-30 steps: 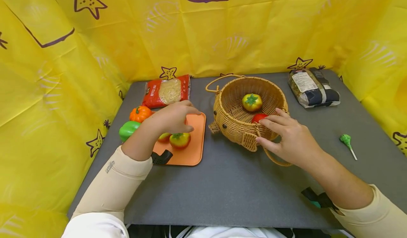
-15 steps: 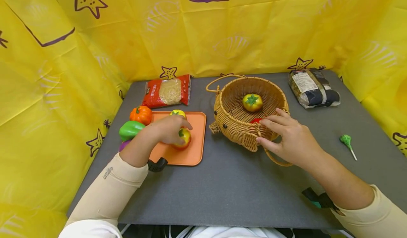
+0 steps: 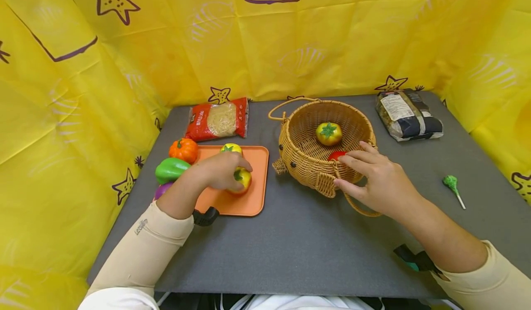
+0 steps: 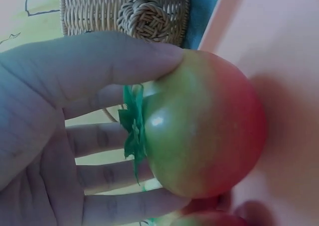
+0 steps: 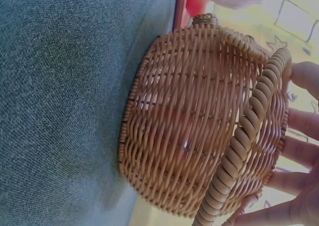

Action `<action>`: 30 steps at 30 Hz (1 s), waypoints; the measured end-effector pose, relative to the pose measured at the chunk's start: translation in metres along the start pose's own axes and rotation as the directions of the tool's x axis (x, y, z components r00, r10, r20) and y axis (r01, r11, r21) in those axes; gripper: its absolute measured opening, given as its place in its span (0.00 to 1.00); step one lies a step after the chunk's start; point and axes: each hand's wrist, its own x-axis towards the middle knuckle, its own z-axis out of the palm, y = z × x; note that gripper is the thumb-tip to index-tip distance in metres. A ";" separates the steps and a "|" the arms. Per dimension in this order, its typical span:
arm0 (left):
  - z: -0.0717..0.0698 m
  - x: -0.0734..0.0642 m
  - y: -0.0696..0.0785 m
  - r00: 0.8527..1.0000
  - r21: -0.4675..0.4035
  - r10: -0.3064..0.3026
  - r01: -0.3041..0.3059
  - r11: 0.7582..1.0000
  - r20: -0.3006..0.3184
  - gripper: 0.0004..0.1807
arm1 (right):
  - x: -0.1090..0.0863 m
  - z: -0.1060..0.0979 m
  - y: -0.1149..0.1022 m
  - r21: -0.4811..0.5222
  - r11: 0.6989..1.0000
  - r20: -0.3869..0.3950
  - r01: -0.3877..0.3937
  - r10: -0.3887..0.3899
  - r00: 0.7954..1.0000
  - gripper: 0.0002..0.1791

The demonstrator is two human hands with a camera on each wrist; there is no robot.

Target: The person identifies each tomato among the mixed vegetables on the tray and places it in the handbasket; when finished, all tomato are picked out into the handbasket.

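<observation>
My left hand [image 3: 220, 169] grips a red-and-yellow tomato [image 4: 207, 126] with a green leafy top, thumb on one side and fingers on the other. The tomato is over the orange tray [image 3: 258, 195]; whether it touches the tray I cannot tell. Another yellow tomato [image 3: 231, 148] lies behind it on the tray. To the right stands a wicker basket [image 3: 307, 174] with an animal face. Inside it are a yellow tomato [image 3: 329, 134] and a red item [image 3: 336, 155], partly hidden by the rim. My right hand [image 3: 379, 181] touches the basket's near-right rim, fingers extended and spread.
Left of the tray sit an orange pumpkin [image 3: 183, 150], a green pepper [image 3: 171, 170] and a partly hidden purple item [image 3: 162, 190]. A red bag [image 3: 218, 119] lies behind. At right are a dark bag [image 3: 408, 115] and a green lollipop [image 3: 454, 188]. Yellow cloth surrounds the table.
My left hand has come down from above the tray and taken hold of the front tomato, which has shifted slightly right. My right hand has stayed at the basket rim.
</observation>
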 end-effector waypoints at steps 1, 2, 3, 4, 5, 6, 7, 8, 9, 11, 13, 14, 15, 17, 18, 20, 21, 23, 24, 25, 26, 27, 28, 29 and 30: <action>-0.001 0.000 0.001 1.000 -0.004 0.012 -0.012 1.000 -0.014 0.23 | 0.000 0.000 0.000 -0.001 1.000 0.003 -0.003 0.003 1.000 0.27; -0.002 0.000 0.001 0.999 -0.011 0.023 -0.023 1.000 -0.028 0.23 | 0.000 0.000 0.000 -0.001 1.000 0.007 -0.006 0.006 1.000 0.27; -0.002 0.000 0.002 0.999 -0.015 0.033 -0.034 0.999 -0.044 0.22 | 0.000 -0.001 0.000 -0.002 1.000 0.010 -0.008 0.009 1.000 0.27; -0.003 0.000 0.002 0.997 -0.017 0.046 -0.047 0.999 -0.058 0.21 | 0.000 -0.001 -0.001 -0.003 1.000 0.012 -0.011 0.011 1.000 0.27; -0.004 0.000 0.002 0.996 -0.021 0.056 -0.057 0.998 -0.074 0.21 | 0.000 -0.001 -0.001 -0.004 1.000 0.014 -0.012 0.013 1.000 0.27; -0.006 0.000 0.002 0.994 -0.024 0.064 -0.066 0.997 -0.090 0.21 | 0.000 -0.001 -0.001 -0.005 1.000 0.015 -0.013 0.013 1.000 0.27; -0.008 0.001 0.003 0.992 -0.029 0.073 -0.077 0.997 -0.104 0.21 | 0.000 -0.001 -0.001 -0.006 1.000 0.016 -0.013 0.014 1.000 0.27; -0.009 0.001 0.003 0.990 -0.037 0.075 -0.080 0.996 -0.119 0.21 | 0.000 -0.001 -0.001 -0.007 1.000 0.015 -0.013 0.013 1.000 0.27; -0.011 0.002 0.003 0.988 -0.041 0.075 -0.082 0.996 -0.134 0.21 | 0.000 -0.001 -0.001 -0.007 1.000 0.014 -0.012 0.012 1.000 0.27; -0.016 0.003 0.004 0.982 -0.054 0.076 -0.086 0.995 -0.172 0.22 | 0.000 0.000 -0.001 -0.007 1.000 0.012 -0.011 0.011 1.000 0.27; -0.022 0.004 0.004 0.976 -0.062 0.077 -0.091 0.994 -0.202 0.23 | 0.000 0.000 -0.001 -0.007 1.000 0.010 -0.011 0.011 1.000 0.27; -0.024 0.005 0.004 0.973 -0.066 0.077 -0.094 0.993 -0.217 0.23 | 0.000 0.000 -0.001 -0.006 1.000 0.009 -0.012 0.012 1.000 0.27; -0.027 0.005 0.005 0.969 -0.067 0.080 -0.098 0.993 -0.234 0.23 | 0.000 0.000 -0.001 -0.005 1.000 0.008 -0.013 0.013 1.000 0.27; -0.033 0.007 0.007 0.961 -0.070 0.084 -0.106 0.992 -0.264 0.23 | -0.001 0.001 -0.001 -0.004 1.000 0.006 -0.016 0.016 1.000 0.27; -0.035 0.008 0.008 0.958 -0.073 0.078 -0.102 0.992 -0.276 0.24 | -0.001 0.001 -0.001 -0.003 1.000 0.005 -0.016 0.016 1.000 0.27; -0.040 0.010 0.012 0.949 -0.075 0.067 -0.095 0.993 -0.307 0.24 | -0.001 0.001 -0.001 -0.002 1.000 0.004 -0.015 0.015 1.000 0.27; -0.043 0.011 0.014 0.944 -0.076 0.061 -0.091 0.993 -0.325 0.25 | -0.001 0.001 -0.001 -0.002 1.000 0.003 -0.014 0.014 1.000 0.27; -0.048 0.014 0.018 0.932 -0.071 0.059 -0.090 0.993 -0.359 0.25 | -0.001 0.001 -0.001 -0.002 1.000 0.002 -0.012 0.012 1.000 0.27; -0.050 0.015 0.020 0.923 -0.064 0.064 -0.095 0.993 -0.380 0.26 | -0.001 0.001 -0.001 -0.002 1.000 0.002 -0.011 0.012 1.000 0.27; -0.052 0.017 0.022 0.913 -0.056 0.072 -0.103 0.993 -0.402 0.26 | -0.001 0.001 -0.001 -0.002 1.000 0.003 -0.012 0.012 1.000 0.27; -0.054 0.018 0.024 0.903 -0.055 0.081 -0.114 0.992 -0.423 0.27 | -0.001 0.001 -0.001 -0.003 1.000 0.004 -0.014 0.014 1.000 0.27; -0.056 0.020 0.027 0.891 -0.048 0.095 -0.129 0.990 -0.445 0.27 | -0.001 0.001 -0.001 -0.003 1.000 0.005 -0.015 0.015 1.000 0.27; -0.059 0.022 0.030 0.878 -0.041 0.108 -0.144 0.989 -0.466 0.27 | -0.001 0.001 -0.001 -0.004 1.000 0.006 -0.016 0.016 1.000 0.27; -0.061 0.023 0.033 0.866 -0.034 0.121 -0.157 0.987 -0.485 0.28 | -0.001 0.000 -0.001 -0.003 1.000 0.007 -0.019 0.019 1.000 0.27; -0.063 0.025 0.036 0.856 -0.030 0.133 -0.171 0.985 -0.500 0.28 | -0.001 0.000 -0.001 -0.003 1.000 0.007 -0.020 0.020 1.000 0.27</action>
